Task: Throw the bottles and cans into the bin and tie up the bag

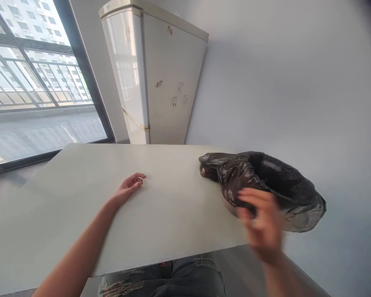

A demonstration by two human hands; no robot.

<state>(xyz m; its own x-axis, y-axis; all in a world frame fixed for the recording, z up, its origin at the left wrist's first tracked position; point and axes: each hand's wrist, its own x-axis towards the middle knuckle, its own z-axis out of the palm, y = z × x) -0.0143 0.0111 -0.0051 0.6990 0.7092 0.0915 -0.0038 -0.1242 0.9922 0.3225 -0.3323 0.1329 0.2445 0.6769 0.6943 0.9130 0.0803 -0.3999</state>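
A black plastic bag [239, 171] lies at the right end of the white table [173, 206], its wide mouth gaping to the right. Under its near edge a pinkish-brown surface [230, 207] shows, perhaps the wall of a bin that the bag lines. At the bag's left end a small dark object with a brownish round end [203, 170] is partly covered. My right hand [262, 222], blurred by motion, is in front of the bag, thumb and fingers apart, with nothing visible between them. My left hand [130, 185] rests on the tabletop, fingers loosely bent and holding nothing.
Beyond the table's far edge stands a white fridge [173, 66] with worn marks on its side. A large window [34, 70] is on the left, and a pale wall [266, 82] rises behind the bag. My jeans [170, 280] show below the table's near edge.
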